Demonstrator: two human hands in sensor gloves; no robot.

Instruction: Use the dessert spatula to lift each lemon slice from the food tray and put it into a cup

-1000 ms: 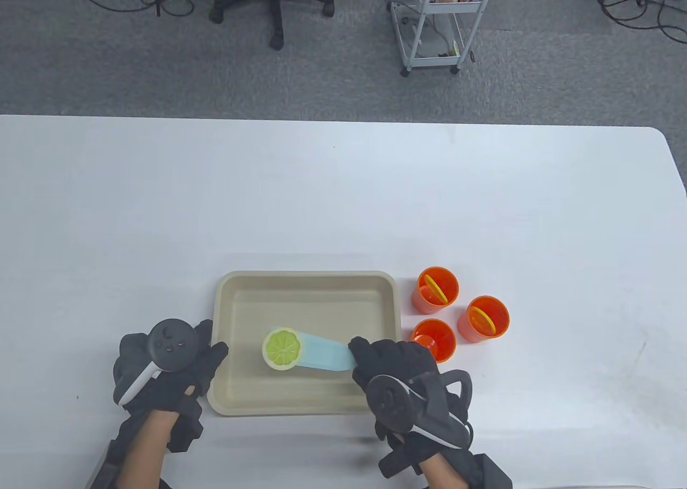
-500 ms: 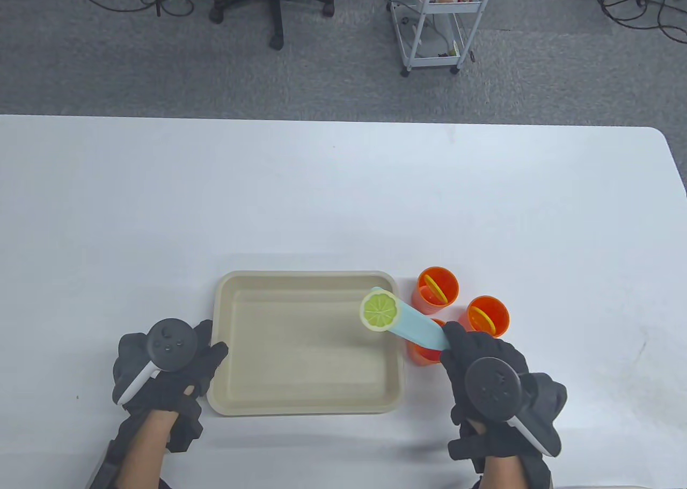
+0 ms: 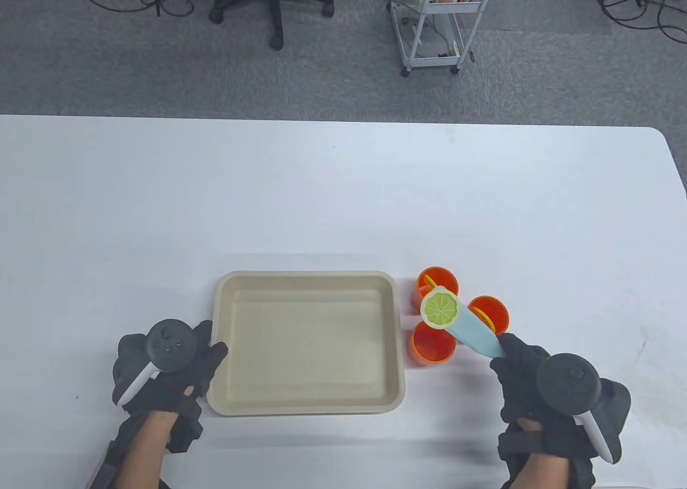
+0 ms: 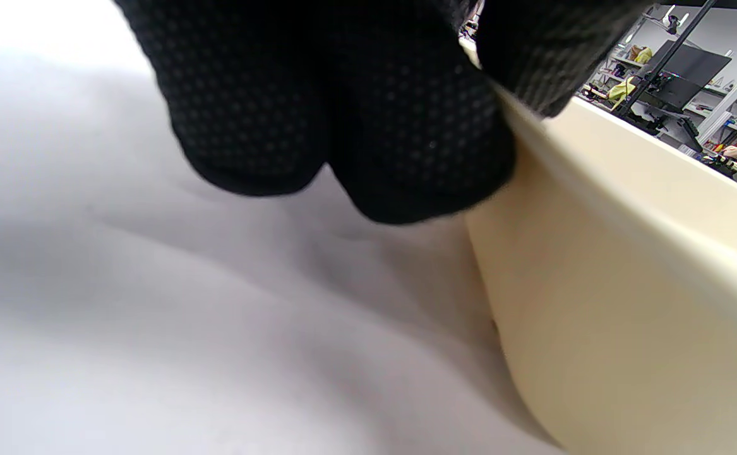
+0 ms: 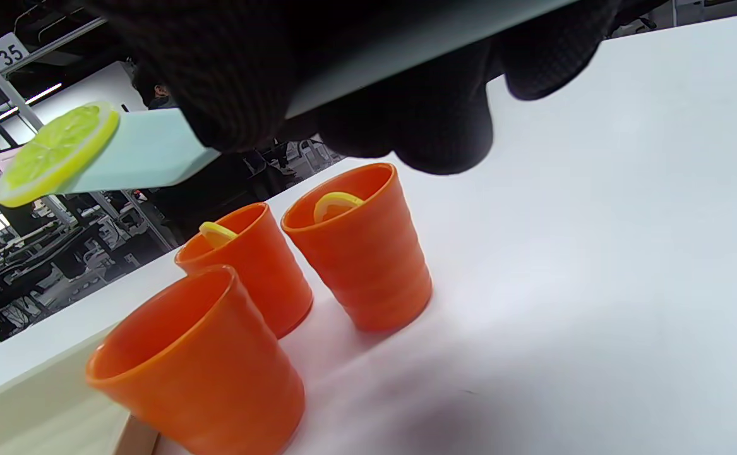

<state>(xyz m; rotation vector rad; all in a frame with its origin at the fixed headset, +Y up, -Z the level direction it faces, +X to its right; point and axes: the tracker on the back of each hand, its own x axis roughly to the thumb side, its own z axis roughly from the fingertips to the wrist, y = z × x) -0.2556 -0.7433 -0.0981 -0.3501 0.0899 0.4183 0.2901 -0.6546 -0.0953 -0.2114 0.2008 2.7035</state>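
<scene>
Lemon slice [image 3: 440, 309] has travelled right since a second ago: it was low over the tray floor, then at the tray's right rim, and now rides above the cup cluster, clear of the tray. It sits flat on the tip of the pale blue spatula [image 3: 475, 336], green-yellow face up, blade roughly level, likely so the slice doesn't slide off early. Seen from above, the slice overlaps the gap between the far cup [image 3: 437, 285] and the near cup [image 3: 431, 341]. Near cup looks empty in the right wrist view; far cup and the right cup [image 3: 489, 313] each already hold a yellow slice standing on edge. So the near cup is probably the target, and the blade needs to come back a bit and tip.

Right hand [image 3: 542, 398] has its fingers wrapped round the spatula handle, a firm grasp from behind, tracker on top. It has swung right with the tool. Left hand [image 3: 166, 365] hasn't moved: it rests on the table, fingers relaxed against the tray [image 3: 308, 403] at its left edge, holding nothing, likely steadying it. Tray now holds no slices, so this looks like the last one. Table [image 3: 343, 199] is white.
</scene>
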